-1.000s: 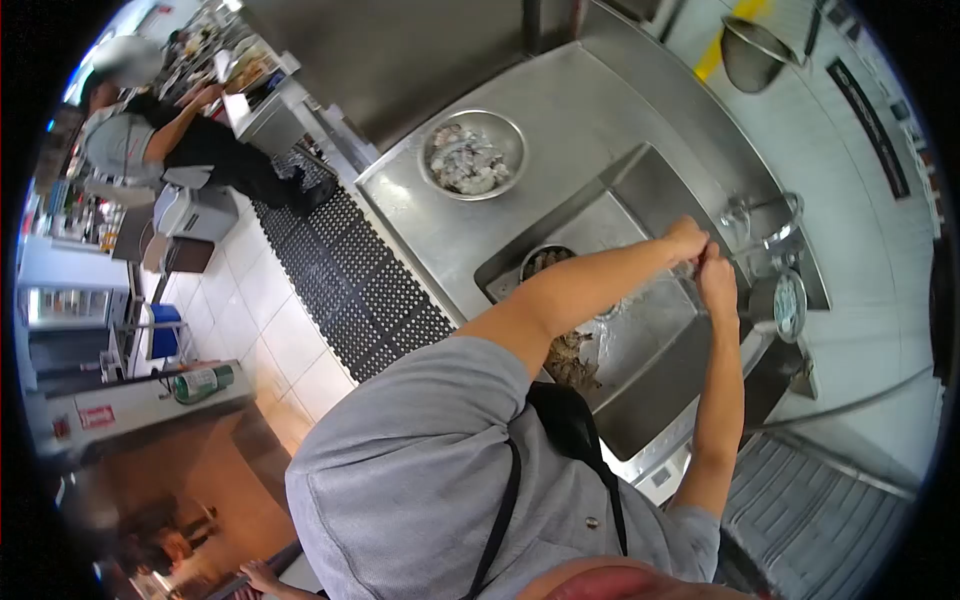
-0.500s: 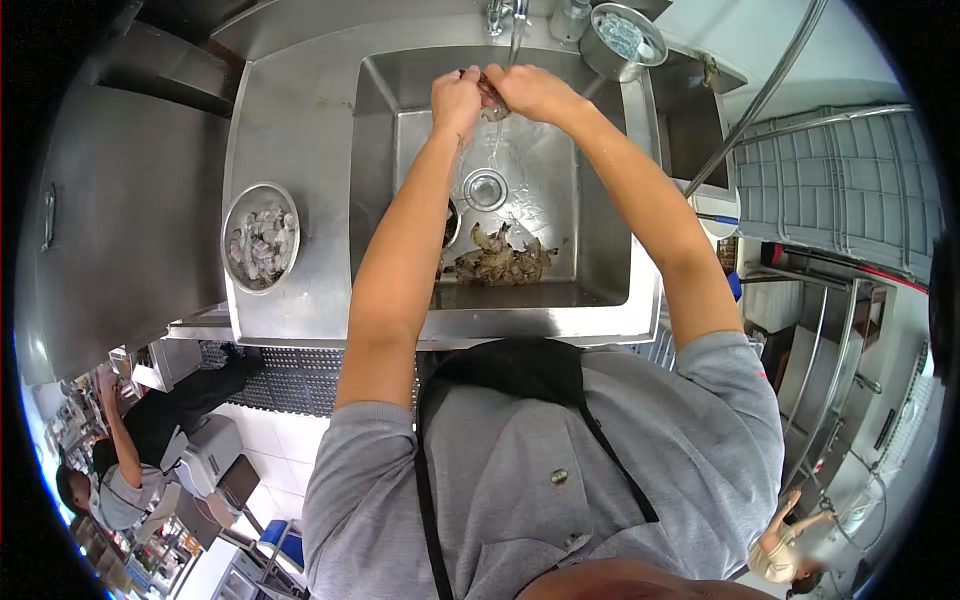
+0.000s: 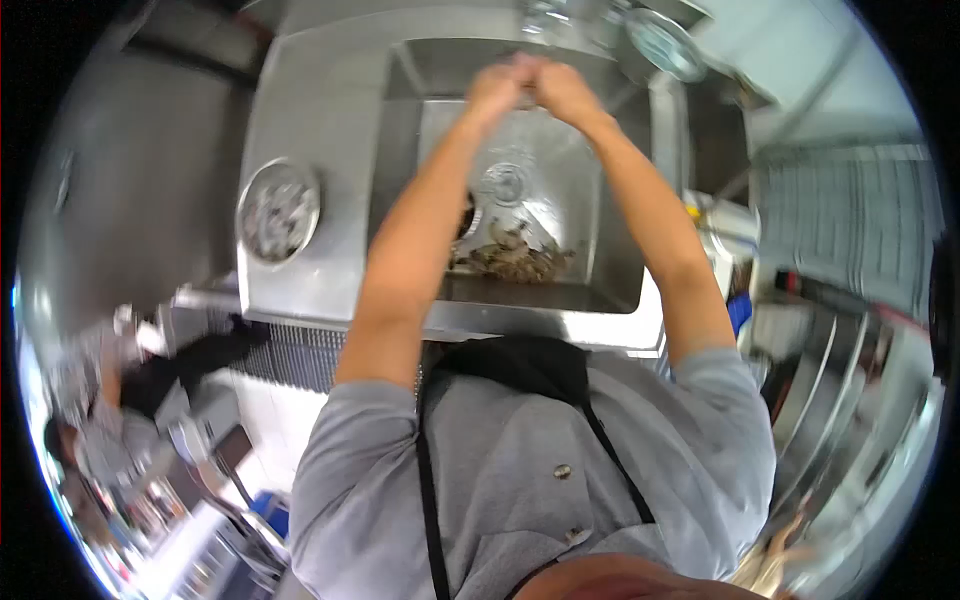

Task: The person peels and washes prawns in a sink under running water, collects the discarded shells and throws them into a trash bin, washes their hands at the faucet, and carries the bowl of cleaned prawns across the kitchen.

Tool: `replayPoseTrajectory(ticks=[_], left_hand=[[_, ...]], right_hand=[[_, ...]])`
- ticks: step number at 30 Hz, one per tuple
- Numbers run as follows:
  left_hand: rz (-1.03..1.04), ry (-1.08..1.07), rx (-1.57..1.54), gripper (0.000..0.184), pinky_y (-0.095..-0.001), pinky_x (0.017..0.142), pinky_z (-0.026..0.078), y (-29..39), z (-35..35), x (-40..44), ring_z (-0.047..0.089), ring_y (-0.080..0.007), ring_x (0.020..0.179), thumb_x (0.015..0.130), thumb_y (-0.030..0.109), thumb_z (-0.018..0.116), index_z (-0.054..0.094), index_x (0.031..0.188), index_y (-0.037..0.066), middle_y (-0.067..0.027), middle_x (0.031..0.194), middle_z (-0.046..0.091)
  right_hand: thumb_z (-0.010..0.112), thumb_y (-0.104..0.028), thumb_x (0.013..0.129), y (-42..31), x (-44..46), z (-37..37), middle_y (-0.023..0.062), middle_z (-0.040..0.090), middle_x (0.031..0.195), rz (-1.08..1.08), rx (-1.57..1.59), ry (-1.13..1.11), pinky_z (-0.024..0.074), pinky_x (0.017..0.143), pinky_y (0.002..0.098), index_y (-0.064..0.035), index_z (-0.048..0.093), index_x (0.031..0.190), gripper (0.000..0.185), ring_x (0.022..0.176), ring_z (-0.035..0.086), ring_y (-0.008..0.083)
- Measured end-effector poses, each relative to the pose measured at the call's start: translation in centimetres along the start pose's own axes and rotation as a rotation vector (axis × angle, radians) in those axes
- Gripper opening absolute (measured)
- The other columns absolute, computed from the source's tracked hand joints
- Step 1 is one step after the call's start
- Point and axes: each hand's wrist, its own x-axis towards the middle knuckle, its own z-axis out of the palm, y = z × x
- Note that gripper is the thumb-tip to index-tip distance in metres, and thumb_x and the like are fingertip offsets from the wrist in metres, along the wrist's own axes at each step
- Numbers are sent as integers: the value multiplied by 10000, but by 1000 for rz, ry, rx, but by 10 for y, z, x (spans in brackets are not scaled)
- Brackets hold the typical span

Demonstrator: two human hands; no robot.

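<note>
Close together over the far end of the steel sink [image 3: 625, 200] are my left hand [image 3: 495, 90] and my right hand [image 3: 565, 90]. Both have their fingers closed on a small shrimp [image 3: 527, 100], mostly hidden and smeared by motion. The tap [image 3: 543, 15] stands just beyond them. Nearer me on the sink floor lies a brownish heap of shrimp or shrimp shells [image 3: 520, 262]; the blur hides which. A round bowl [image 3: 472, 215] beside it is partly covered by my left forearm. On the left counter, a metal bowl [image 3: 312, 212] holds greyish peeled shrimp [image 3: 277, 212].
A drain [image 3: 506, 183] sits mid-sink. At the back right corner stands a metal pot [image 3: 665, 45] with something pale blue in it. A wire rack [image 3: 840, 215] is at the right. One person [image 3: 115, 435] is at the lower left, another partly visible [image 3: 770, 560] at the lower right.
The view has shifted and blurred, so the sink and bowls appear further right. My hands stay together at the sink's far end. The water stream seen before is no longer distinct.
</note>
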Motion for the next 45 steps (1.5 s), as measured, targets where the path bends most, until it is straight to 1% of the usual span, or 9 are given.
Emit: replayPoseTrajectory(ticks=[3, 9, 15, 17, 33, 36, 39, 43, 45], left_hand=[[117, 30, 12, 388, -360, 782, 490, -19, -1, -6, 607, -228, 935, 829, 317, 685, 629, 1076, 24, -107, 1022, 649], [-48, -217, -821, 313, -309, 634, 474, -37, -8, 9, 607, -174, 797, 819, 156, 715, 583, 1063, 11, -90, 950, 626], [684, 347, 788, 283, -424, 798, 502, -11, -4, -37, 635, -347, 870, 712, 148, 683, 619, 940, -8, -212, 980, 630], [535, 314, 738, 270, -437, 815, 496, -12, 3, -25, 633, -357, 897, 715, 147, 672, 627, 936, 0, -218, 982, 638], [95, 76, 769, 200, -442, 824, 509, 10, 2, -21, 653, -332, 955, 744, 132, 605, 719, 887, 52, -190, 976, 677], [142, 39, 738, 238, -445, 816, 509, -12, -17, -5, 646, -372, 923, 754, 159, 600, 695, 923, 20, -204, 953, 674], [176, 29, 528, 239, -423, 780, 515, -20, -21, 13, 651, -352, 894, 780, 143, 568, 682, 948, 16, -205, 931, 674], [149, 73, 149, 225, -406, 720, 514, -23, 6, 23, 654, -293, 853, 799, 117, 548, 668, 962, 20, -183, 934, 673], [175, 37, 90, 197, -376, 682, 508, -27, 23, 37, 636, -233, 810, 811, 100, 540, 652, 948, 13, -147, 916, 661]], right_hand=[[599, -196, 831, 28, 5, 31, 182, 668, 999, -54, 264, 147, 495, 806, 391, -17, 590, 1151, 367, 927, 644, 314], [360, -252, 1004, -6, -3, 6, -18, 473, 559, 387, 1260, -51, 353, 348, 227, -28, 553, 1009, 296, 396, 372, 59], [460, -196, 944, 0, -1, 17, 186, 615, 666, 266, 294, 24, 461, 453, 410, 22, 540, 891, 238, 522, 602, 298], [506, -88, 864, -17, -2, 6, 288, 624, 818, 131, 69, 90, 467, 657, 519, 54, 539, 883, 147, 776, 622, 457], [537, -213, 872, 18, -25, 7, 262, 646, 894, 295, -80, 83, 483, 774, 513, 8, 624, 921, 242, 899, 608, 457], [544, -199, 874, 25, -52, 10, 238, 651, 885, 517, -38, -167, 507, 719, 447, 19, 637, 936, 245, 848, 633, 397], [543, -217, 905, 18, -69, 10, 168, 667, 881, 492, 535, -1038, 509, 634, 352, 24, 606, 1047, 287, 801, 654, 264], [555, -226, 928, 21, -52, 1, 73, 643, 824, 435, 822, 19, 476, 578, 263, 8, 566, 1152, 325, 718, 610, 128], [565, -197, 920, 13, -34, -18, 57, 626, 798, 293, 766, 53, 465, 577, 252, 4, 575, 1121, 284, 689, 581, 116]])
